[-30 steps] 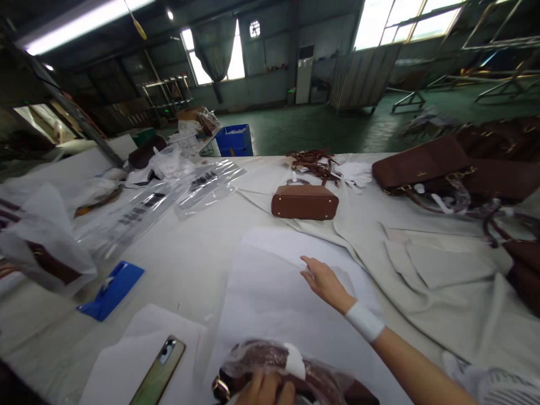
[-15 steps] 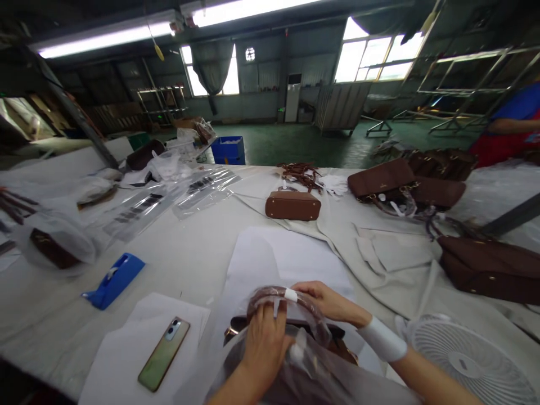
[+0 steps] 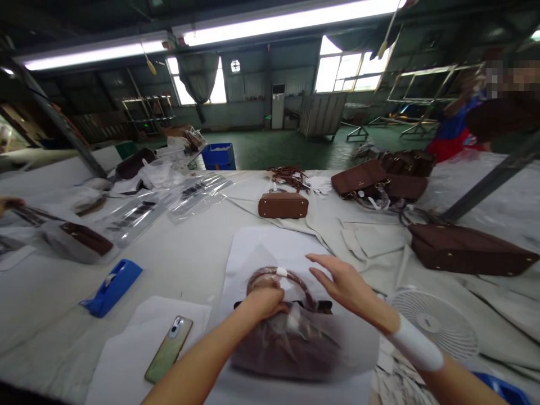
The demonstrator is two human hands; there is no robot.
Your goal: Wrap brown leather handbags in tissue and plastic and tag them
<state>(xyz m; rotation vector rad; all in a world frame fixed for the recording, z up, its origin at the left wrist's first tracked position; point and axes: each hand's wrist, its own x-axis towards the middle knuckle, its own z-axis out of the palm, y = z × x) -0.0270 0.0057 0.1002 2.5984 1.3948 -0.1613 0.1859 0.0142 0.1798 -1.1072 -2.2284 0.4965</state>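
A brown handbag (image 3: 287, 351) rests in front of me on white paper, partly wrapped in a cloudy clear plastic bag (image 3: 358, 343). Its arched handles (image 3: 297, 277) stand up, covered in clear film with a white tape band at the top. My left hand (image 3: 266, 301) is closed on the handbag at its top, between the handle ends; its fingertips are hidden. Just right of the handles, my right hand (image 3: 343, 281) is held in the air with thumb and fingers apart, holding nothing. A pale cuff wraps that wrist.
Left lie a green phone (image 3: 169, 349) and a blue tape dispenser (image 3: 112, 287). A white fan (image 3: 432, 320) stands right. Ahead sits a small brown bag (image 3: 283, 205); more brown bags (image 3: 468, 247) lie right. At far left, another person's hand (image 3: 10, 203) holds bag straps; a co-worker (image 3: 453, 126) stands right.
My right hand has let go of the handle and moved away to the right, opening. The handbag has turned and sits more fully in view. The whole view has shifted a little.
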